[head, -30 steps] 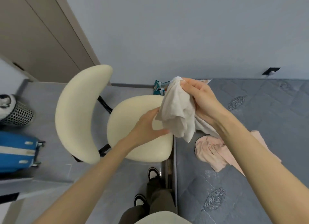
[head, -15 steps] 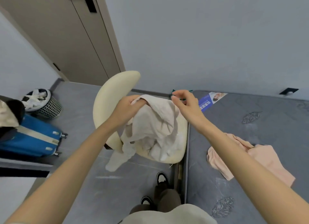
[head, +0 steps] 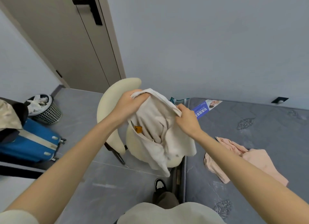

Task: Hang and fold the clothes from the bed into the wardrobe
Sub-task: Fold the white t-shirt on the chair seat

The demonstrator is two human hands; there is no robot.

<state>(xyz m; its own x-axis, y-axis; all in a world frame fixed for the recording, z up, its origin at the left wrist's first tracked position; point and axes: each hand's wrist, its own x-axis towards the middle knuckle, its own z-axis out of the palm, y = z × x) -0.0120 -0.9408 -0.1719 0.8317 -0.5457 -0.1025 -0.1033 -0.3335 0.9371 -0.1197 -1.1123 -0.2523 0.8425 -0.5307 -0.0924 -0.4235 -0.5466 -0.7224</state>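
I hold a cream-white garment point(head: 158, 133) up in front of me, above the cream chair point(head: 115, 110). My left hand point(head: 128, 103) grips its top edge at the left and my right hand point(head: 187, 120) pinches the same edge at the right. The cloth hangs open between them, and an orange label shows inside. A pink garment point(head: 247, 160) lies crumpled on the grey mattress point(head: 259, 132) at the right. No wardrobe is in view.
A beige door point(head: 66, 40) with a black handle stands at the back left. A blue suitcase point(head: 28, 143) and a mesh bin point(head: 43, 108) sit on the floor at the left. A blue leaflet point(head: 204, 108) lies at the mattress's head. My shoe point(head: 159, 184) is beside the bed frame.
The bunched garment has been opened out; my hands have moved apart along its top edge and lifted it. The view has tilted up toward the door.
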